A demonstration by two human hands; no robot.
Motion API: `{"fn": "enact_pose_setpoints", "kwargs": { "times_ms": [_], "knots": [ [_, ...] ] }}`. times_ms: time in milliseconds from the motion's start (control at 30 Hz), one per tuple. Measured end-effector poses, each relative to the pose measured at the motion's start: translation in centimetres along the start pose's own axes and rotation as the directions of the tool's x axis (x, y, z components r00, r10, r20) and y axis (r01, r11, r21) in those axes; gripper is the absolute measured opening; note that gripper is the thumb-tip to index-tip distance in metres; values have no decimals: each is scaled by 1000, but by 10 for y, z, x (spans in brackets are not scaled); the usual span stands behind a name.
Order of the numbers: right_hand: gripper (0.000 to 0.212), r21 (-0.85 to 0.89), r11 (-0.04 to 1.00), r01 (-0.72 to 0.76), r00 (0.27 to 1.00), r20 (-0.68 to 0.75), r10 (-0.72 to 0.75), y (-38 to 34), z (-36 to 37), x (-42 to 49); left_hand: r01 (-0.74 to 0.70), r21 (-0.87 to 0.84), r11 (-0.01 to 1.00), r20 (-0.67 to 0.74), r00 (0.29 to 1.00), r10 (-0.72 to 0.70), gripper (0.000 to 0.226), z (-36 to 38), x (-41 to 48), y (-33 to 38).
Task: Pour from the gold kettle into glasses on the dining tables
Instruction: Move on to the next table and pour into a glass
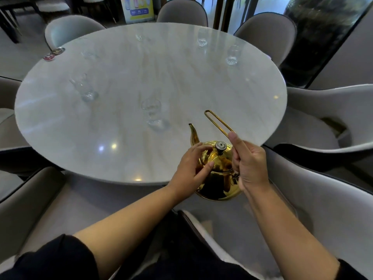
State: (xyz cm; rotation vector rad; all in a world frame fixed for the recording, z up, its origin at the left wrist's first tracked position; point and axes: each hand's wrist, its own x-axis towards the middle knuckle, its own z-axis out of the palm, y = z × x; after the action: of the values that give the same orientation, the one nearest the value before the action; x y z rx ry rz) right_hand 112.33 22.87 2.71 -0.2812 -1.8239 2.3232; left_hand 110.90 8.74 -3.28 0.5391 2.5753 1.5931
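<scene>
head view: gold kettle [219, 174] held at near edge of worktop [121, 138], no stream visible. right hand [250, 164] fingers [236, 158] clamped on wire handle [219, 123], carries weight. left hand [190, 168] fingers [201, 147] cupped on kettle shoulder, likely steadying the tilt. spout [193, 134] aims at nearest glass [152, 114]. count: 1 kettle, 6 glasses, spaced round rim, probably one per seat.

A pale, glossy oval table [181, 81] with faint streaked veining carries six clear glasses, all somewhat blurred. The near glass [151, 113] stands toward the table's front edge. To its left and a little farther back stands the left glass [84, 87], and beyond that the far-left glass [88, 53]. Well behind the near glass stands the far glass [139, 36]. Back and to its right are the far-right glass [202, 37] and the right glass [232, 55]. Far to its left, at the rim, a red coaster [49, 56] lies just beside a dark coaster [58, 50].
</scene>
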Motion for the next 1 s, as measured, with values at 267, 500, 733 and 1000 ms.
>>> {"fn": "enact_pose_setpoints", "kwargs": {
  "times_ms": [267, 500, 733, 1000],
  "knots": [
    [47, -70, 994, 83, 988, -127, -91, -26, -29, -81, -125, -29, 992, 127, 984, 128, 37, 23, -51, 34],
    [50, -91, 981, 170, 917, -351, -192, -55, -43, -155, -251, -57, 966, 270, 928, 257, 39, 35, -87, 72],
    [53, -128, 973, 192, 796, -559, -231, -82, -80, -226, -354, -161, 921, 405, 827, 389, 39, 75, -124, 118],
    [52, -221, 958, 181, 596, -750, -286, -113, -147, -294, -407, -297, 864, 552, 665, 503, 41, 150, -154, 179]
  ]
}}
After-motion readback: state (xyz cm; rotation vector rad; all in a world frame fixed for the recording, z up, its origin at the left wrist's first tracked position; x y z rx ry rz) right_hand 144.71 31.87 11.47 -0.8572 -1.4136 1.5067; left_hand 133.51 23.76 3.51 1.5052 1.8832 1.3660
